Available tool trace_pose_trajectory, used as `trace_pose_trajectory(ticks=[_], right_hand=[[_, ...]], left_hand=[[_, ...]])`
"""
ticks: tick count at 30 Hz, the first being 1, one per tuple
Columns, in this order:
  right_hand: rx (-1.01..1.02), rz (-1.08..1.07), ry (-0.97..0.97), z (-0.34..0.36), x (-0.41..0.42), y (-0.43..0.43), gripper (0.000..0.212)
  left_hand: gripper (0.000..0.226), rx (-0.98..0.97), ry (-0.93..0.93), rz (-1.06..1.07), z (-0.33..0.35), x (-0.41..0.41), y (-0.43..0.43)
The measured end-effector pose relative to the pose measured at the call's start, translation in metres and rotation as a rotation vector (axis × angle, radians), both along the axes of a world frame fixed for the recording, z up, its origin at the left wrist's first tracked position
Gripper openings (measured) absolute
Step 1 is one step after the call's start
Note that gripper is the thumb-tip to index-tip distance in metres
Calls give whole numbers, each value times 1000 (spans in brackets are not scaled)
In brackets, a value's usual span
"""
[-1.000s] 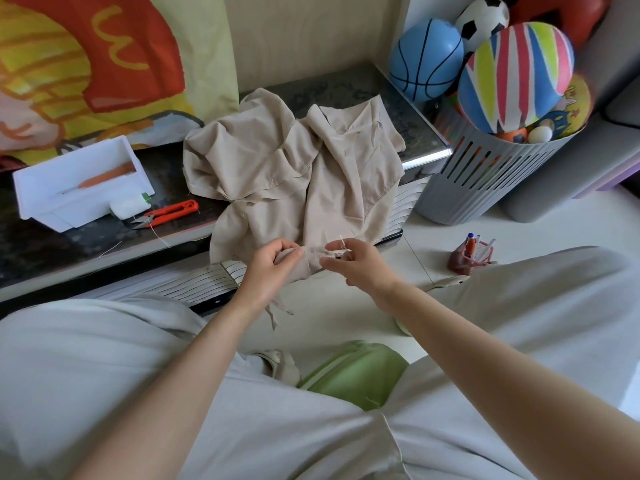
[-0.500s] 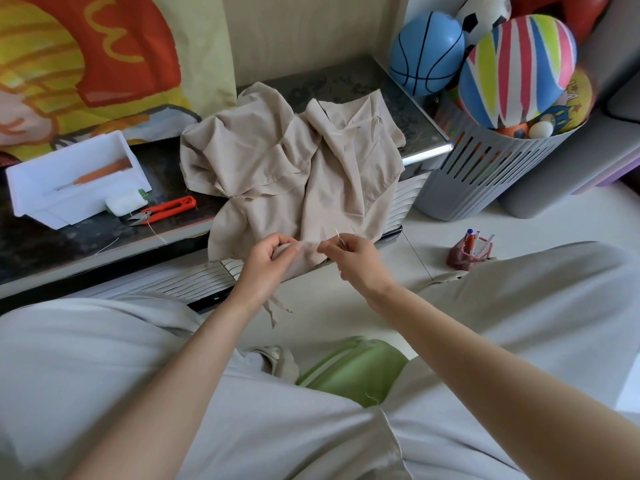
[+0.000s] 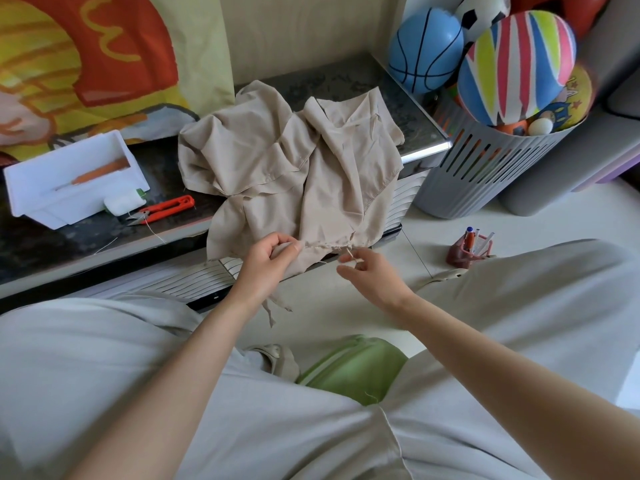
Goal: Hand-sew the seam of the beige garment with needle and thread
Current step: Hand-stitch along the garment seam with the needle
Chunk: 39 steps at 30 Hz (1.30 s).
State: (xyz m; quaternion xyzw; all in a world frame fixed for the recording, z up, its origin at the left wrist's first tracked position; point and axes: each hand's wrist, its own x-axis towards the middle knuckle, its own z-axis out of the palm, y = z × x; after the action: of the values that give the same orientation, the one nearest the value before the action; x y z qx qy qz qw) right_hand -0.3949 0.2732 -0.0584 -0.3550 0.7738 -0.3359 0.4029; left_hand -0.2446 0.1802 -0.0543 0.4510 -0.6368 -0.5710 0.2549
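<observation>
Judging by how things lie, the job looks to be somewhere mid-seam, with nothing finished off yet. The beige garment [image 3: 287, 161] is heaped in crumpled folds on the dark counter [image 3: 41, 251], its lower edge dropped over the front lip toward the lap. It reads as thin, soft woven cloth, creased all over, neatly hemmed on one flap but raw and a bit frayed along the bottom.

That bottom edge is pinched by the left hand [image 3: 273, 263], thumb and curled fingers closed on a fold. The right hand [image 3: 372, 277] is held just beside the cloth, thumb and forefinger nipped together, other fingers loosely spread. The seam [image 3: 325, 244] is stretched between the two hands. Some puckering can be seen, so a few stitches are probably in, though no count can be made. What's nipped looks like the needle [image 3: 349, 252]. The thread is too fine to be picked out. Knotting and trimming are presumably left to do.
</observation>
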Motion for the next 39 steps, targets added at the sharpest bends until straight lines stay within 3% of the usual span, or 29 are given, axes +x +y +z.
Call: trace_pose_trajectory(ticks=[5, 11, 14, 24, 28, 30, 33, 35, 37, 39], right_hand=[[-176, 18, -63, 11, -3, -13, 26], [-108, 224, -134, 20, 5, -30, 5], [-87, 223, -86, 19, 4, -34, 15], [-16, 209, 49, 25, -12, -34, 25], [-2, 195, 82, 26, -14, -32, 23], [9, 188, 107, 26, -17, -31, 24], [9, 173, 130, 23, -21, -31, 29], [3, 163, 147, 20, -23, -31, 30], [0, 165, 151, 19, -23, -31, 30], [3, 168, 150, 18, -23, -29, 28]], left_hand=[[11, 26, 29, -84, 4, 1, 0], [8, 138, 85, -154, 5, 3, -1], [13, 134, 71, -150, 5, 7, -5], [33, -312, -317, -104, -6, 10, -10], [35, -421, -372, -42, -6, 13, -16], [36, -323, -327, -17, -4, 14, -18], [40, -23, -158, 9, 5, 9, -15], [25, 130, -63, 22, 7, 7, -16], [17, 189, -39, 6, 11, 7, -16], [17, 121, -97, -77, 9, 9, -14]])
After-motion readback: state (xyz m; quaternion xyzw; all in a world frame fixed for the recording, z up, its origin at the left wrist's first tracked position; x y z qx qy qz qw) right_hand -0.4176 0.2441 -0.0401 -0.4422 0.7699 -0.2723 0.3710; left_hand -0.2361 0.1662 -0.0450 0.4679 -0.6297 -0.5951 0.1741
